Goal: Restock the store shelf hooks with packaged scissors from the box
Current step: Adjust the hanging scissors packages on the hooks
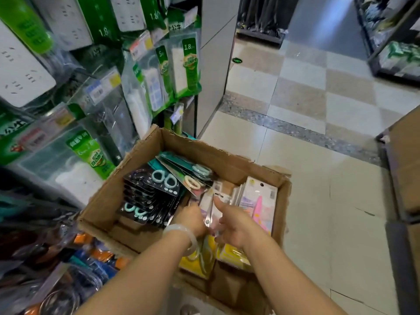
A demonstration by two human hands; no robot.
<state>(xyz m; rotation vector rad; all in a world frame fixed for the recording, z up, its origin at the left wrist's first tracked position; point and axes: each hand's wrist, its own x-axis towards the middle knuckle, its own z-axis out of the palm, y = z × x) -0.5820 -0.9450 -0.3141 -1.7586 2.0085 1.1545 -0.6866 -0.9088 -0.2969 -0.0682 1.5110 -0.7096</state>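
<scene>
An open cardboard box [227, 160] sits on the floor, filled with packaged scissors. Black-card packs with mint handles [156, 185] are stacked at its left, teal-backed packs [191, 169] lean at the back, and pink and white packs [259, 201] stand upright at the right. Both my hands reach into the box's middle. My left hand [192, 218], a pale bangle on its wrist, and my right hand [231, 223] grip a pack of metal scissors [210, 210] between them. Yellow packs [200, 258] lie under my wrists.
The hook shelf [79, 87] on the left carries green-labelled power strips and clear packs; tools hang lower left [56, 269]. A white pillar [213, 76] stands behind the box. Tiled floor [318, 178] opens to the right, with more cardboard boxes [406, 173] at the right edge.
</scene>
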